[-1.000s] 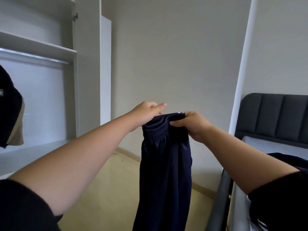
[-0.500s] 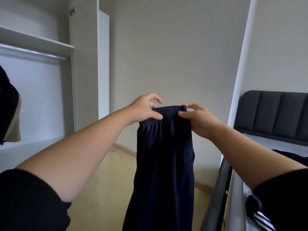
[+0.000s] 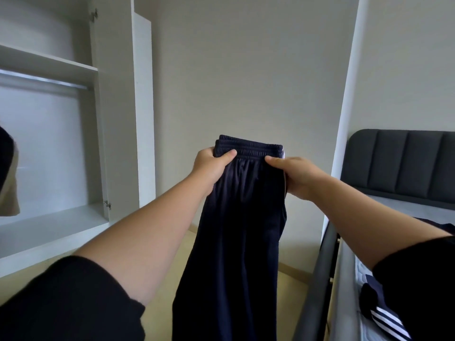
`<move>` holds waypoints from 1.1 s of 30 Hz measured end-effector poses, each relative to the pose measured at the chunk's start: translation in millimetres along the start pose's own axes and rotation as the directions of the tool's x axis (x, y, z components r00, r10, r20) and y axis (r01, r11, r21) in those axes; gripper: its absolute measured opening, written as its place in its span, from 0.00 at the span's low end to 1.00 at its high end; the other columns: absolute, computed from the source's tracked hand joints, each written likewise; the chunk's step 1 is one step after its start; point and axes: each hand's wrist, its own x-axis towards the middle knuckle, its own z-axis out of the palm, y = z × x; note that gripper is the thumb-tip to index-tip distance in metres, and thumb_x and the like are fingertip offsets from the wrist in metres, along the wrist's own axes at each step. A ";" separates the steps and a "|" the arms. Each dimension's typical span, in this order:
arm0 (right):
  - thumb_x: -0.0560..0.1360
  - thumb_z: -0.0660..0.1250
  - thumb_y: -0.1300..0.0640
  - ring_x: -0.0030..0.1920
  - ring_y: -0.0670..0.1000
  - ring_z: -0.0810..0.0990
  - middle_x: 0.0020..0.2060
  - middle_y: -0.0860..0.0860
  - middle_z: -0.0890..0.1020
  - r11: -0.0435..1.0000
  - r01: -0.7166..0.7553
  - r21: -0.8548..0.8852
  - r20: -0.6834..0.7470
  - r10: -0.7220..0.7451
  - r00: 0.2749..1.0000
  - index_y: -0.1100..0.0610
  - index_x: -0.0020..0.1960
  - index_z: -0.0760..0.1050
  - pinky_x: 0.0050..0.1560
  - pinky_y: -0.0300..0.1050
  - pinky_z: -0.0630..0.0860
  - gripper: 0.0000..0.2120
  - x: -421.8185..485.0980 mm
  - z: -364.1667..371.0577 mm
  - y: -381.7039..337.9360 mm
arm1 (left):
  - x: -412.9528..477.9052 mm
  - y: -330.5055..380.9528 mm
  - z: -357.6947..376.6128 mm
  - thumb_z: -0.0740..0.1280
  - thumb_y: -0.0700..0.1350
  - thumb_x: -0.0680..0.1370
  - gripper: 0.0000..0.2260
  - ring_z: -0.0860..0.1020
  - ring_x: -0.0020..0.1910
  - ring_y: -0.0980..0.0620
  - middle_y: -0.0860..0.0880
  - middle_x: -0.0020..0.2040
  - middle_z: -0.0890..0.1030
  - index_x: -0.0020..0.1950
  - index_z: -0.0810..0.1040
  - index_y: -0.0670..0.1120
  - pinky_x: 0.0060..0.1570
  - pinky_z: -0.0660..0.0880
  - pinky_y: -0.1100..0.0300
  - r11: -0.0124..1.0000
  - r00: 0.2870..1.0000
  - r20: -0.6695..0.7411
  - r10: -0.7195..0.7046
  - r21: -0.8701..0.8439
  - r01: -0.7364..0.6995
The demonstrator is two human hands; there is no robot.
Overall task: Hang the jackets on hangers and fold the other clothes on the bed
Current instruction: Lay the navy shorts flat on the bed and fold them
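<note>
Dark navy track trousers (image 3: pixel 236 242) hang straight down in front of me, held up by the elastic waistband. My left hand (image 3: pixel 209 168) grips the waistband's left end, thumb across the front. My right hand (image 3: pixel 293 175) pinches the right end, where a thin white side stripe shows. The legs drop out of view at the bottom. Another dark garment with white stripes (image 3: pixel 384 316) lies on the bed (image 3: pixel 344 279) at the lower right, partly hidden by my right sleeve.
An open white wardrobe (image 3: pixel 118 107) with a shelf and a metal hanging rail (image 3: pixel 44 80) stands at the left. A dark and beige jacket (image 3: pixel 7 173) hangs at the left edge. The grey padded headboard (image 3: pixel 403 168) stands at the right. Pale wooden floor lies below.
Both hands have shifted their hold on the waistband and spread it flat and wider. The view has tipped down a little, so the trousers sit lower in it.
</note>
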 end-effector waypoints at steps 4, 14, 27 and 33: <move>0.73 0.73 0.53 0.31 0.46 0.78 0.33 0.50 0.80 0.970 0.095 -0.225 -0.329 -0.167 0.929 0.57 0.34 0.74 0.29 0.35 0.72 0.13 29.6 -39.4 11.8 | 29.0 -18.7 60.7 0.69 0.49 0.76 0.09 0.75 0.34 0.56 0.54 0.34 0.77 0.37 0.76 0.47 0.32 0.68 0.64 0.952 0.987 -0.051 0.155 0.274 -0.136; 0.73 0.71 0.50 0.19 0.47 0.71 0.21 0.49 0.70 0.899 0.103 -0.426 -0.632 -0.377 0.677 0.57 0.29 0.66 0.26 0.40 0.72 0.20 65.0 -213.2 -40.8 | 114.0 36.0 259.2 0.68 0.50 0.76 0.12 0.70 0.31 0.57 0.53 0.33 0.74 0.38 0.73 0.45 0.29 0.64 0.64 0.822 0.913 0.140 0.382 0.399 -0.406; 0.76 0.66 0.52 0.28 0.50 0.66 0.25 0.48 0.66 0.713 0.132 -0.688 -0.636 -0.681 0.364 0.53 0.29 0.59 0.29 0.44 0.61 0.21 -4.7 -347.9 -368.5 | 170.4 339.9 412.8 0.66 0.50 0.78 0.08 0.71 0.32 0.60 0.57 0.34 0.73 0.42 0.73 0.48 0.30 0.63 0.69 0.777 0.777 0.178 0.604 0.085 -0.624; 0.74 0.66 0.54 0.25 0.49 0.56 0.23 0.46 0.57 0.748 0.084 -0.658 -0.667 -0.631 0.397 0.51 0.27 0.53 0.28 0.43 0.52 0.25 -45.1 -386.7 -461.5 | 169.6 433.6 454.9 0.67 0.50 0.76 0.11 0.71 0.31 0.58 0.54 0.32 0.74 0.37 0.73 0.46 0.28 0.64 0.68 0.881 0.845 0.289 0.451 0.008 -0.473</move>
